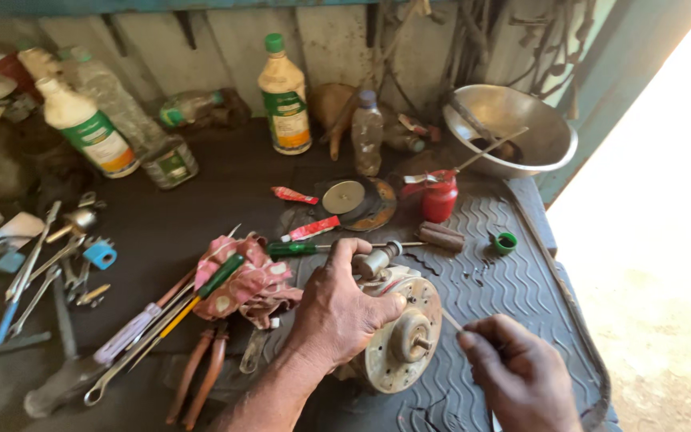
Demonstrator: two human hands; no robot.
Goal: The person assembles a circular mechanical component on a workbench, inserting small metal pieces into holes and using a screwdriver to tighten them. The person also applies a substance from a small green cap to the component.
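Right hand (513,372), thin tool (451,321), motor (400,332).

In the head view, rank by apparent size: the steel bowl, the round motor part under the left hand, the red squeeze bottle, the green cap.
1. Steel bowl, though it is farther away.
2. Round motor part, held by the left hand; nearness inflates it.
3. Red squeeze bottle.
4. Green cap.

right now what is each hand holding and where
Left hand grips the round metal motor part over its top edge. Right hand pinches a thin tool by its near end.
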